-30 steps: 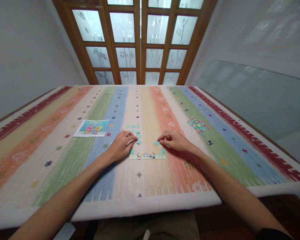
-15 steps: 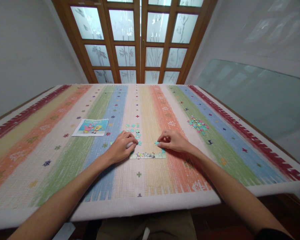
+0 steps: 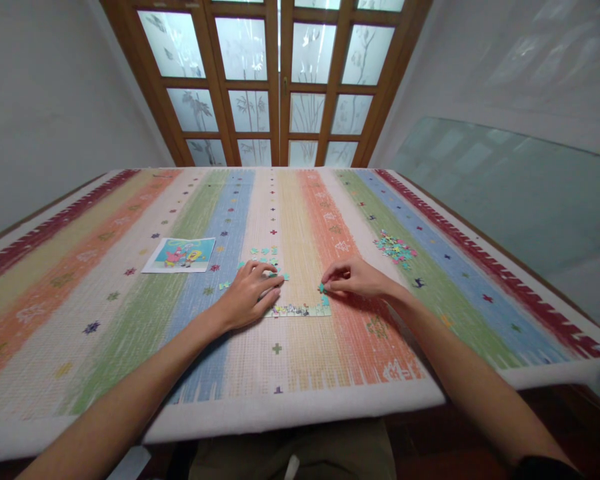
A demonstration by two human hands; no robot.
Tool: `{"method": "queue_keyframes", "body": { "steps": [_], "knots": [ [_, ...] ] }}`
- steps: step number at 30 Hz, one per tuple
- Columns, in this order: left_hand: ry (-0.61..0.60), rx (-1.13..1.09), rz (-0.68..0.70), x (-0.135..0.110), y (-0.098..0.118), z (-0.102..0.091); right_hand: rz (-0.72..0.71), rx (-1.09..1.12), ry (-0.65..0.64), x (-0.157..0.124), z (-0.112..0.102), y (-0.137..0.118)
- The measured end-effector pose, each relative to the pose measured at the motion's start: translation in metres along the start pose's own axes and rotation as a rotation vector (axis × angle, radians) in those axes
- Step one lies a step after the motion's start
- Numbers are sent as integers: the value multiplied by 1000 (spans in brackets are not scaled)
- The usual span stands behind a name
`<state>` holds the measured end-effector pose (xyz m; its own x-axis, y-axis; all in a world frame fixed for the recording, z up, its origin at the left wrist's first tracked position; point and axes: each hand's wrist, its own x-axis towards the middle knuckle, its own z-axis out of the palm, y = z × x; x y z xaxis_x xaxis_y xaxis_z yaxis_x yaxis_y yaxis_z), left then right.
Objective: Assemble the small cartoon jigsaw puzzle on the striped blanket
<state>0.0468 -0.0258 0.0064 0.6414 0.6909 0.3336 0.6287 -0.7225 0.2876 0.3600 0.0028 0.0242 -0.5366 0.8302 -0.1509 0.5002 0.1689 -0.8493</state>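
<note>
My right hand (image 3: 353, 278) pinches a small teal jigsaw piece (image 3: 322, 288) between thumb and fingertips, just above the right end of a joined strip of puzzle pieces (image 3: 300, 311). A teal edge piece (image 3: 326, 301) stands up from that end of the strip. My left hand (image 3: 253, 293) lies palm down over the strip's left end, fingers apart and holding nothing visible. By its fingertips sits another teal piece (image 3: 286, 276). Several loose pieces (image 3: 264, 251) lie beyond the left hand, partly covered by it.
A heap of mixed puzzle pieces (image 3: 396, 248) lies to the right. On the left is a picture card (image 3: 179, 255) with cartoon figures. The striped cloth (image 3: 300, 360) covers the table up to its front edge. Wooden glass-paned doors (image 3: 280, 100) stand behind.
My right hand has shifted slightly right with its piece, which is now turned and closer above the strip's right end. My left fingers have loosened and spread from the piece near them.
</note>
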Motion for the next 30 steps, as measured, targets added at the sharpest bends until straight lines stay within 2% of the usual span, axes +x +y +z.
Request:
{"method": "queue_keyframes", "body": {
  "steps": [7, 14, 22, 30],
  "knots": [
    [136, 78, -114, -4, -24, -20, 9, -5, -31, 1, 5, 0],
    [187, 177, -226, -12, -52, -33, -46, -140, 37, 2, 10, 1],
    [199, 222, -248, -17, -61, -37, -49, -158, 0, 0, 7, -2],
    [160, 227, -234, -21, -69, -42, -63, -172, 36, -2, 10, -4]
  ]
}}
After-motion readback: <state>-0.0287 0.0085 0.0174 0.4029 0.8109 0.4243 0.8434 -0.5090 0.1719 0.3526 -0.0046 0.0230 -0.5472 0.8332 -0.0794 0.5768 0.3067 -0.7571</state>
